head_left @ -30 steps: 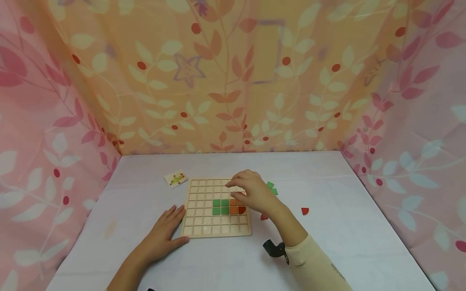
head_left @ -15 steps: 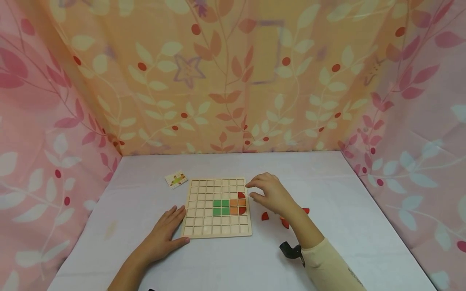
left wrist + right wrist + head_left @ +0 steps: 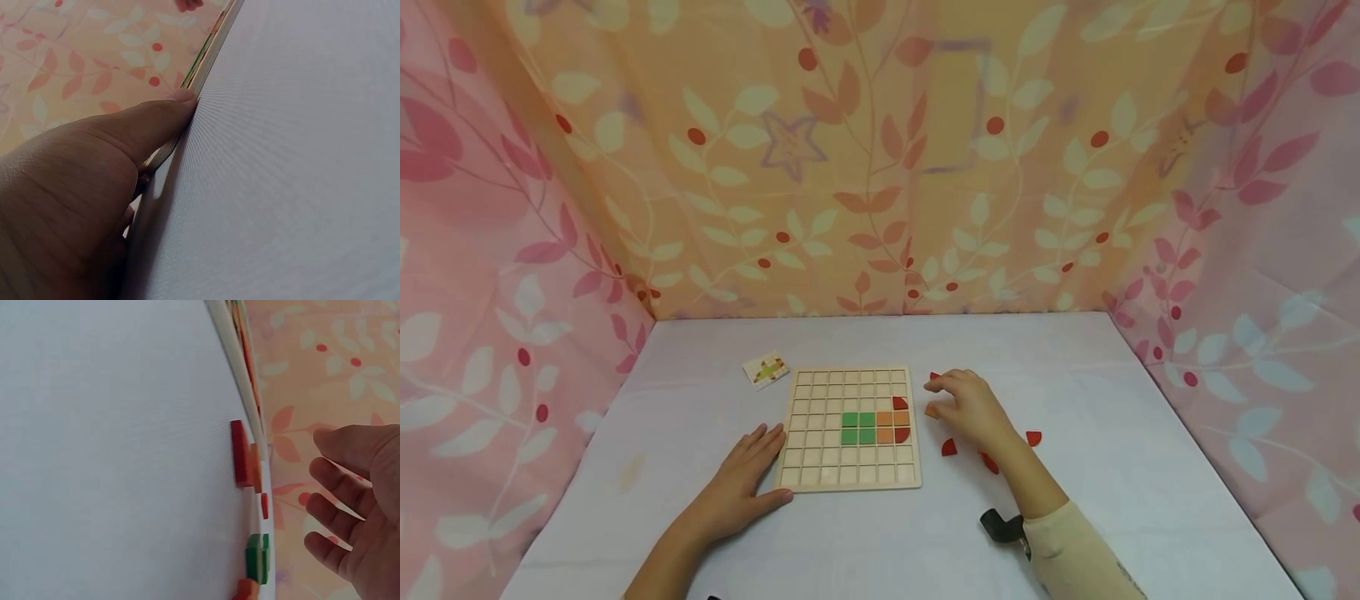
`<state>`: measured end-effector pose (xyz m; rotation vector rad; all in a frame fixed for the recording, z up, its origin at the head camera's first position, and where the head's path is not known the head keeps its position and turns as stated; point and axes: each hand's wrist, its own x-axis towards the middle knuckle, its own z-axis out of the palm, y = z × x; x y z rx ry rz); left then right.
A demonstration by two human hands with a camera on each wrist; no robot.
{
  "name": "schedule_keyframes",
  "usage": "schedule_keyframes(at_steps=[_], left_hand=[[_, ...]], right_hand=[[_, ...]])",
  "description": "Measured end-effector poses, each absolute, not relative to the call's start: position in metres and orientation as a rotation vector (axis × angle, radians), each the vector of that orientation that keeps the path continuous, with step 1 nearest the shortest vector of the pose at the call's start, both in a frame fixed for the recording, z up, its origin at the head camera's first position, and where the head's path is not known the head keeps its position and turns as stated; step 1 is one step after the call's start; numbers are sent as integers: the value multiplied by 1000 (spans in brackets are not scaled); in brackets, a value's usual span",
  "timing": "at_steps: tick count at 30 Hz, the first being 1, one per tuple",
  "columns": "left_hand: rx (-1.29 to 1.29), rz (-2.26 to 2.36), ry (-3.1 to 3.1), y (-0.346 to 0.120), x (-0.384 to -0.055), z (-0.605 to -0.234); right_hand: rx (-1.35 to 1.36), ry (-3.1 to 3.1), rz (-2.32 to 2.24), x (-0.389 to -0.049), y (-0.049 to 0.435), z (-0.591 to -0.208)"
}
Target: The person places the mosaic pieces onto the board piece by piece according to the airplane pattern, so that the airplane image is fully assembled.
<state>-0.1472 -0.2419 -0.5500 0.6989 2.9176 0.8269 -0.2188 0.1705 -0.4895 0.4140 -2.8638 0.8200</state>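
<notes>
A wooden grid board [image 3: 820, 458] lies flat on the table. Set in its squares are green tiles [image 3: 850, 436], orange tiles [image 3: 884, 419] and red curved-edge pieces [image 3: 901, 403]. My left hand [image 3: 737, 483] rests at the board's left side, fingers extended, thumb touching its near left corner. To the right of the board my right hand [image 3: 973, 408] hovers over loose pieces, fingers slightly bent and holding nothing. An orange piece [image 3: 932, 411] shows by its thumb. Green pieces [image 3: 253, 558] are seen edge-on in the right wrist view; in the head view this hand hides them.
Loose red pieces [image 3: 949, 447] lie around the right forearm, another red piece [image 3: 1034, 437] farther right. A small pattern card [image 3: 766, 370] sits beyond the board's left corner. A black device [image 3: 1000, 527] is attached near the right sleeve. Floral cloth walls [image 3: 880, 167] enclose the table.
My right hand has drawn back rightward from over the board's upper right, then lowered slightly toward the loose pieces. A red piece in the board is now uncovered. The left hand stays put.
</notes>
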Motion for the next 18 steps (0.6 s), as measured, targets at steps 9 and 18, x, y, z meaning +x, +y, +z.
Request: schedule_keyframes(at_steps=[9, 18], left_hand=[[676, 824, 2918, -242, -148, -549], [701, 837, 2918, -242, -148, -550]], right_hand=[[371, -2897, 830, -223, 176, -502], [362, -2930, 809, -225, 179, -513]])
